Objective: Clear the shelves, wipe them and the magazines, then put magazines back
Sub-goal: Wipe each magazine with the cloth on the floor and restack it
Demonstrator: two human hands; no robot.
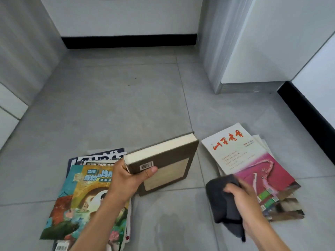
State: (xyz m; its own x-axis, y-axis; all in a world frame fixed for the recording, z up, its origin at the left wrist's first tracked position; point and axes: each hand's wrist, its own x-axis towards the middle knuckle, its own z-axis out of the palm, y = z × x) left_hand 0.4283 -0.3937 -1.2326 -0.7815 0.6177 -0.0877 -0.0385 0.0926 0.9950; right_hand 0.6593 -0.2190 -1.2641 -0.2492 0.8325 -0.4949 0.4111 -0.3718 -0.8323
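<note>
My left hand (129, 175) grips a thick olive-brown hardcover book (169, 160) by its near corner, thumb on the cover beside the barcode; the book is tilted above the floor. My right hand (241, 194) holds a dark grey cloth (222, 198) bunched in its fingers, just left of a pile of magazines (253, 165) whose top one is white and pink with red characters. Under my left forearm lies another pile of magazines (81, 192) with a colourful illustrated cover on top.
All of this is on a grey tiled floor (126, 105). A white wall with a black skirting board (128, 41) closes the back. A white cabinet (253, 42) stands at the right, and white panels at the left.
</note>
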